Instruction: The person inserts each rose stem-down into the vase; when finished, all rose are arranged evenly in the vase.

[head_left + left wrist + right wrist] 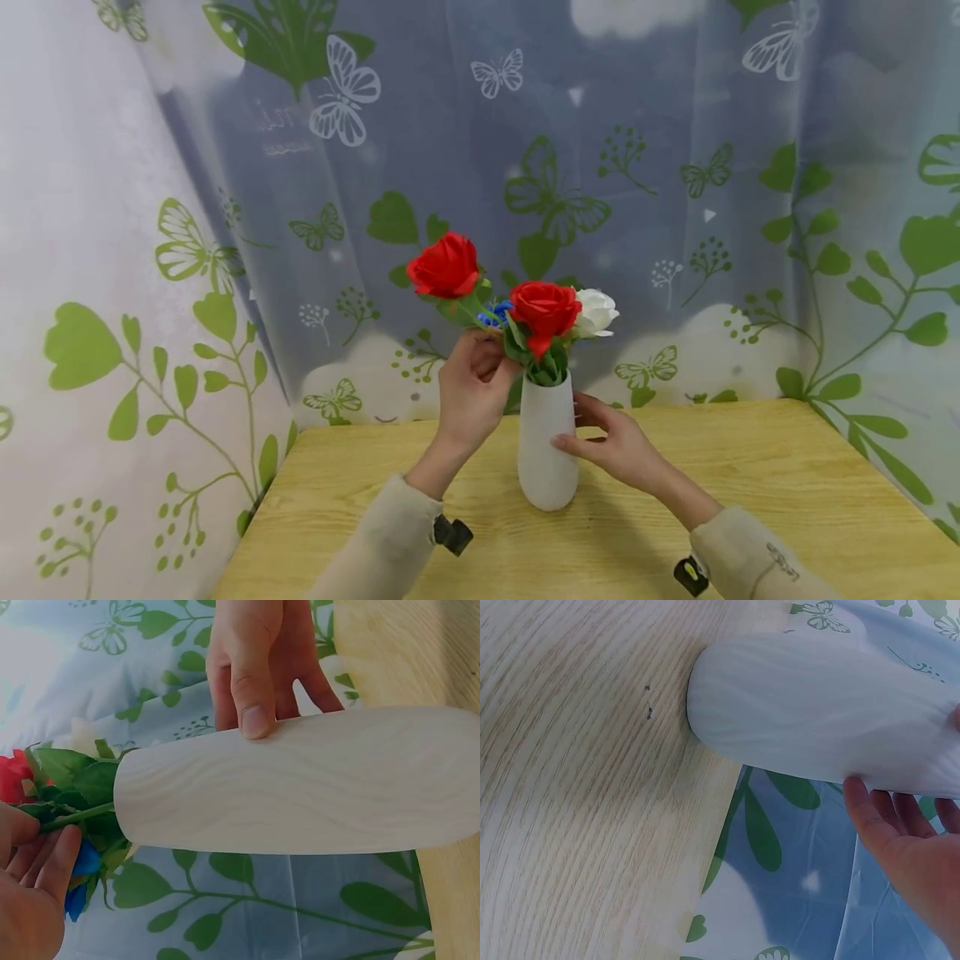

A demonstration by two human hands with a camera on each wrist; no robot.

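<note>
A tall white vase (547, 450) stands upright on the table. In it are a red rose (545, 310) and a white rose (596, 313), with green leaves at the rim. Another red rose (444, 265) leans out to the left above my left hand (472, 387). The fingers of that hand pinch a green stem (79, 815) just beyond the vase's mouth. A blue flower (495, 313) shows behind the left fingers, partly hidden. My right hand (618, 442) holds the vase from its right side, thumb toward the front and other fingers behind.
The wooden table (337, 500) ends at a curtain (450, 167) printed with leaves and butterflies, which hangs close behind the vase. A pale printed side curtain (90, 250) borders the left. Black straps (452, 534) sit at the sleeve cuffs.
</note>
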